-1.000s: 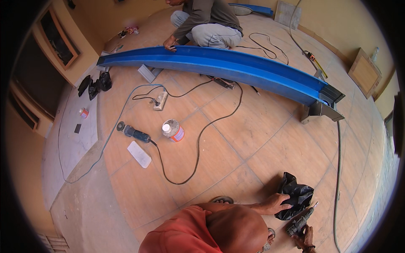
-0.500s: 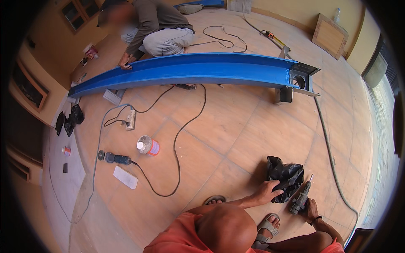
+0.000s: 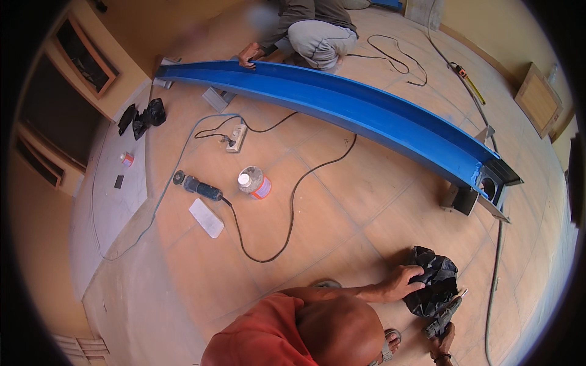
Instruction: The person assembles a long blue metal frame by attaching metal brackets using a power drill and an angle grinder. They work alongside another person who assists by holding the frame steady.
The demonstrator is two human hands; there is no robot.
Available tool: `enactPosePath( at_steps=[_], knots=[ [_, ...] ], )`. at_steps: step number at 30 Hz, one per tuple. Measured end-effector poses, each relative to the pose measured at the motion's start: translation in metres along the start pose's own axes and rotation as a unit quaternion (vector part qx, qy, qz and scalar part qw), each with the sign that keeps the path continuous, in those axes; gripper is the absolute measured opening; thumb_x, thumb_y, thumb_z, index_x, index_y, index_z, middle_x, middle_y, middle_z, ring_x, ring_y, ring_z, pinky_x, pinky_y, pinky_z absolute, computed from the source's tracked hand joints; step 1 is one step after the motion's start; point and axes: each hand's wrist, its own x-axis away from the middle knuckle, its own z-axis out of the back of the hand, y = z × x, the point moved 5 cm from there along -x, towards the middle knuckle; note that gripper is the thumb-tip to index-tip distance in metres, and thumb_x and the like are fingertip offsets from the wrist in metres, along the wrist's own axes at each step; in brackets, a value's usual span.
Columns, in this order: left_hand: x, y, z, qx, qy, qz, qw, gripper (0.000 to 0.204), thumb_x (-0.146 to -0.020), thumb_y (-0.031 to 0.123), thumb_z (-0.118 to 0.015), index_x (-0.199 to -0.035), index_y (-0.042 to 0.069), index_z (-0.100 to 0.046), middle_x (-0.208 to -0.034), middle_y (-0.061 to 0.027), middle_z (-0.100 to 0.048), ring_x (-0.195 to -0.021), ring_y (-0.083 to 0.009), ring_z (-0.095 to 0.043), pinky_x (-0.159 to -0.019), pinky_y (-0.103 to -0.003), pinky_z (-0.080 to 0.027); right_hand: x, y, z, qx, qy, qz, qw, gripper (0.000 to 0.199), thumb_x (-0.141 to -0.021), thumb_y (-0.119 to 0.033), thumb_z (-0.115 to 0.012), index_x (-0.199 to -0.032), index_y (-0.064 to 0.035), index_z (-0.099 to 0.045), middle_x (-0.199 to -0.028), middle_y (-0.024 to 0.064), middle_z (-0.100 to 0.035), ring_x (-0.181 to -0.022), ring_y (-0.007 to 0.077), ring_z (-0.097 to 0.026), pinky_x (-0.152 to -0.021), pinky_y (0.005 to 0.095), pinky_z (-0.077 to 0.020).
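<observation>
A crumpled black plastic bag (image 3: 436, 268) lies on the tiled floor at the lower right. My left hand (image 3: 405, 283) is at its left edge, fingers curled onto the plastic. My right hand (image 3: 444, 343) grips a dark drill (image 3: 441, 323) by its rear, and the metal bit points up and right, close beside the bag. Part of the drill's body is hidden by my fingers. Farther off, a long blue steel beam (image 3: 342, 100) rests on metal supports, and a crouching person's hand (image 3: 249, 55) holds its far edge.
An angle grinder (image 3: 198, 186) with a trailing cord lies at left, near a white slab (image 3: 206, 218) and a clear bottle (image 3: 255, 183). Behind them is a power strip (image 3: 236, 138). A grey hose (image 3: 497, 274) runs along the right. A tape measure (image 3: 469, 82) lies beyond the beam.
The view has swung, so the beam now slants down to the right. The drill's bit is closer to the bag. My left hand stays at the bag, and my right keeps hold of the drill.
</observation>
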Motion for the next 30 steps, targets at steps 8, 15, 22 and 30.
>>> enactPosePath(
  at_steps=[8,15,22,30],
  knots=[
    [-0.027,0.025,0.050,0.065,0.089,0.032,0.993,0.031,-0.086,0.018,-0.072,-0.099,-0.006,-0.057,-0.091,-0.0176,-0.062,-0.083,-0.0229,-0.060,-0.077,-0.035,-0.048,-0.049,-0.011,-0.003,-0.159,0.020,-0.063,0.985,0.035,-0.068,-0.008,-0.066,-0.100,-0.0039,-0.052,-0.084,0.0035,-0.055,-0.072,0.0148,-0.051,-0.064,0.0293,-0.0456],
    [-0.017,0.025,0.068,0.115,0.054,0.064,0.990,0.032,-0.090,0.023,-0.069,-0.100,-0.006,-0.058,-0.084,-0.0139,-0.062,-0.080,-0.0150,-0.057,-0.071,-0.034,-0.048,-0.076,-0.029,-0.002,-0.234,-0.005,-0.104,0.967,0.036,-0.066,-0.009,-0.065,-0.100,-0.0074,-0.053,-0.082,0.0013,-0.054,-0.071,0.0157,-0.052,-0.066,0.0322,-0.0460],
    [-0.001,0.022,0.086,0.005,-0.004,0.101,0.995,0.032,-0.093,0.026,-0.066,-0.107,-0.002,-0.060,-0.091,-0.0106,-0.060,-0.072,-0.0143,-0.056,-0.067,-0.030,-0.047,-0.073,-0.023,0.002,-0.247,-0.001,-0.136,0.960,0.045,-0.063,-0.010,-0.063,-0.106,-0.0045,-0.052,-0.082,0.0040,-0.052,-0.070,0.0184,-0.053,-0.065,0.0343,-0.0469],
    [0.020,0.024,0.067,-0.038,-0.080,0.068,0.994,0.035,-0.086,0.020,-0.072,-0.111,-0.001,-0.059,-0.101,-0.0136,-0.061,-0.088,-0.0233,-0.060,-0.078,-0.036,-0.049,-0.067,0.005,-0.008,-0.219,0.066,-0.102,0.968,0.038,-0.064,-0.008,-0.061,-0.101,-0.0042,-0.052,-0.079,0.0049,-0.052,-0.066,0.0187,-0.053,-0.061,0.0343,-0.0476]
  ],
)
